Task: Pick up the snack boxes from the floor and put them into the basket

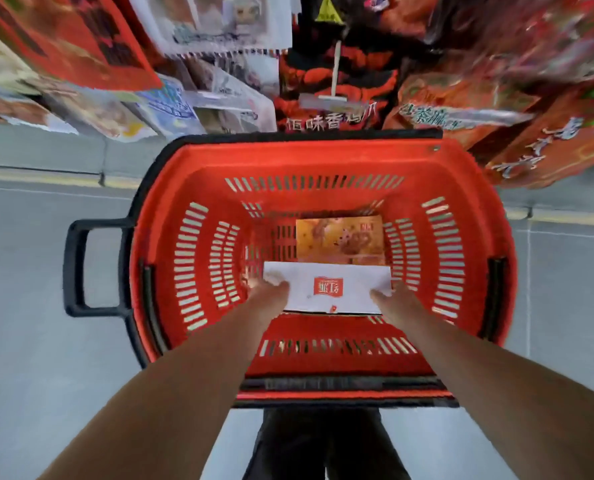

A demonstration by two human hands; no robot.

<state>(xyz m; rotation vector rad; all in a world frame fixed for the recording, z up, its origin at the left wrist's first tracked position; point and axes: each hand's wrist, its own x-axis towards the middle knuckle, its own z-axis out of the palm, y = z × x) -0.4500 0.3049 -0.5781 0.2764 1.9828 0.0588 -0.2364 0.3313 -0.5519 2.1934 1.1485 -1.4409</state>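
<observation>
Hands: our left hand (271, 294) and right hand (390, 299) each clasp one short end of a flat white cardboard snack box with a red logo (328, 289), a two-sided hold that, we judge, keeps it level as it goes down.
Box in hand: it is deep inside the red slotted plastic shopping basket (323, 161); whether it touches the bottom, we cannot tell.
Second box: an orange printed cardboard snack box (340, 240) lies flat on the basket bottom, just beyond the white one.
Basket: rigid, ribbed with vents, a black loop handle (77, 268) at its left, standing on smooth grey floor (28, 341).
Beyond: glossy, crinkled snack bags (461, 98) hang blurred on display.
</observation>
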